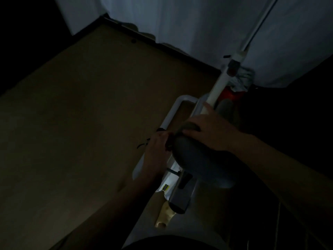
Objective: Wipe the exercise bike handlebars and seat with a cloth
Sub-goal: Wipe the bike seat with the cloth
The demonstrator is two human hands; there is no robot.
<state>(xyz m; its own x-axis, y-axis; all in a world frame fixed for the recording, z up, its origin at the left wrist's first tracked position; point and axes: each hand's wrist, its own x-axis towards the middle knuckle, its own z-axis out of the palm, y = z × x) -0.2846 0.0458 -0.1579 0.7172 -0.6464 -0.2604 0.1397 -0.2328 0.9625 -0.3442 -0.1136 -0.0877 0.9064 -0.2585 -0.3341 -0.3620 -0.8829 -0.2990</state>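
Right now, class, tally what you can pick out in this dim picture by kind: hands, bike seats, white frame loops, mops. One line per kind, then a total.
Hands: 2, the left hand and the right hand
Bike seats: 1, the dark seat
White frame loops: 1, the loop
Mops: 1, the mop
Total: 5

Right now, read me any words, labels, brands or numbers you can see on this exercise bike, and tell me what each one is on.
No text can be read.
Small yellow and black sticker on the white bike frame below the seat: too dark and small to read.
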